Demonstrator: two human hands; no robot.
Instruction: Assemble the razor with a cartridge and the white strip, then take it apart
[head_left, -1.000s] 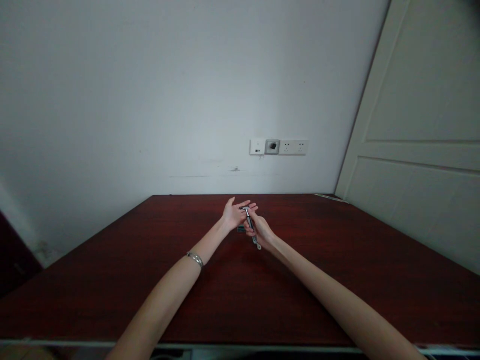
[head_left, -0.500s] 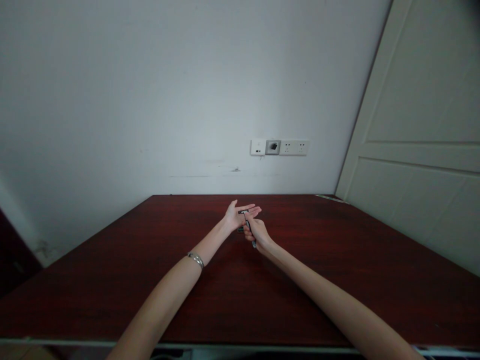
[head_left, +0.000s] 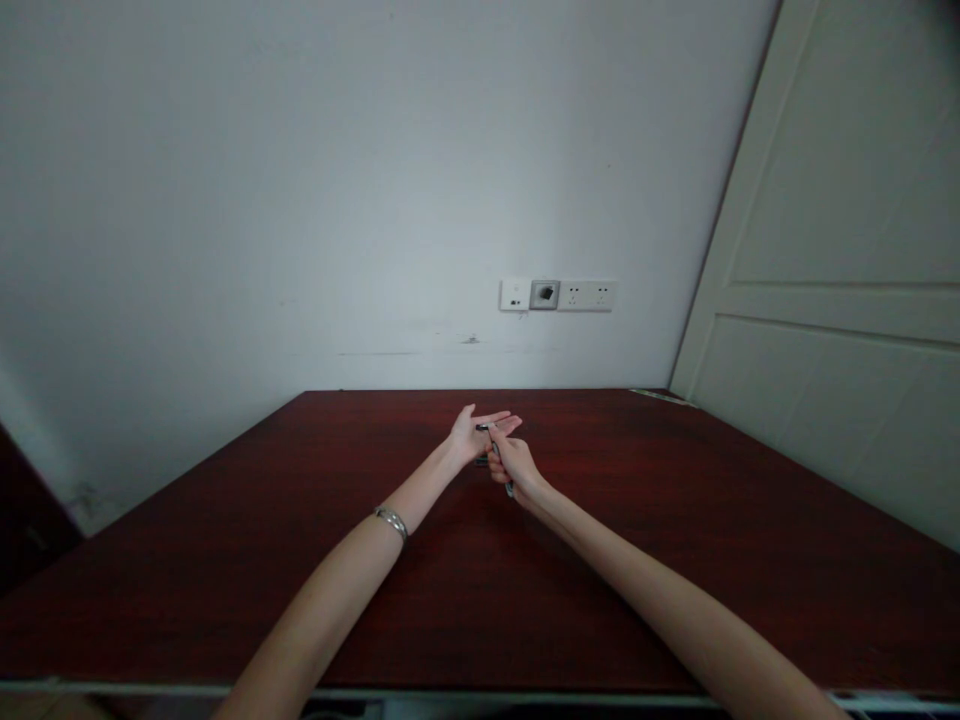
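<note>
My left hand (head_left: 472, 437) is held out over the table with its palm up and its fingers stretched. My right hand (head_left: 514, 463) is closed round the handle of a small T-shaped razor (head_left: 484, 427). The razor's dark head lies over the left palm, near the base of the fingers, and whether it touches the skin I cannot tell. Its handle end pokes out below the right fist. Beneath the hands, a small dark object (head_left: 481, 461) shows in part on the table; its kind cannot be made out.
The dark red wooden table (head_left: 300, 560) reaches back to a white wall (head_left: 300, 180). Sockets and switches (head_left: 559, 295) sit on that wall. A pale panelled door (head_left: 832, 250) stands along the right side. A silver bracelet (head_left: 392, 520) circles the left forearm.
The razor's head has shifted and tilted slightly over the left palm. Both hands are nearly in the same place, a touch lower in view.
</note>
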